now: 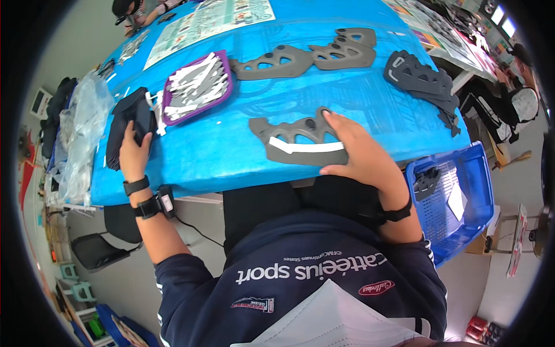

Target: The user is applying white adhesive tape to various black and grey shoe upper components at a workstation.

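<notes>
On the blue-covered table in front of me lies a dark grey cut-out foam piece (pixel 289 155) with triangular openings. A white strip (pixel 306 148) lies along its lower band. My right hand (pixel 361 149) spans the right end of the piece, fingertips at its far tip and thumb at its near edge, holding it. To the left, my left hand (pixel 135 155) rests on a stack of black flat pieces (pixel 117 136), thumb and fingers apart. A purple tray (pixel 224 95) of white and grey strips stands just beyond that stack.
Several grey foam pieces (pixel 274 69) lie across the table's far side. Darker ones (pixel 419 78) are stacked at the right. A blue basket (pixel 484 173) stands beside the table at lower right. Clear plastic bags (pixel 87 127) hang at the left edge. Another person (pixel 139 14) sits far left.
</notes>
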Demonstrator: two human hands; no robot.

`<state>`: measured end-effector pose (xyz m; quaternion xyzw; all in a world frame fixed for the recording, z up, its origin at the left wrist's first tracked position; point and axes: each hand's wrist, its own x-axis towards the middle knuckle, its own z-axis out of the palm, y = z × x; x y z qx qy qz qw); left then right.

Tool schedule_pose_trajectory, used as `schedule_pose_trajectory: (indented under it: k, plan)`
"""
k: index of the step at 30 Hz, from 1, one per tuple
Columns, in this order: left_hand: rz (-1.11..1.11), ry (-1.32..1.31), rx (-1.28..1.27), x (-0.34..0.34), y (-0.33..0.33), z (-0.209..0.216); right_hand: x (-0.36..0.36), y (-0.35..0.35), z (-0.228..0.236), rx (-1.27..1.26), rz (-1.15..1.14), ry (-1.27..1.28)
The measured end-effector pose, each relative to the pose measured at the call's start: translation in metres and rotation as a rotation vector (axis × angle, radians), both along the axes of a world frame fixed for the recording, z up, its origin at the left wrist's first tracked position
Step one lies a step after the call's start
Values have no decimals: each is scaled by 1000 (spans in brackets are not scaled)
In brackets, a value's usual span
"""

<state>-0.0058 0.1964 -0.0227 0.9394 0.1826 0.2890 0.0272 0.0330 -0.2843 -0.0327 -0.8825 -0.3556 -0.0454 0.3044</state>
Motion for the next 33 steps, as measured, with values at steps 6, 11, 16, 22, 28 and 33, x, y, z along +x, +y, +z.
schedule_pose_trajectory:
  k: [6, 11, 16, 22, 28, 33]
  plan:
    - [-646, -792, -726, -17, -107, 32, -9, 16, 18, 134, -18, -169]
    - [-1141, -407, -1060, -31, -221, 1, -23, 38, 29, 533, 420, -74]
    - [-1099, -318, -1618, -14, -262, -6, -13, 27, 10, 629, 250, -88]
    - [-1054, 4, -1070, 5, -224, -15, 2, -10, -7, 542, 108, 24]
    - [-877, 113, -856, 7, -233, -17, 13, -22, -18, 294, 56, -86]
    - [-963, 126, -506, 13, -227, -18, 12, -17, -22, 196, 12, -128]
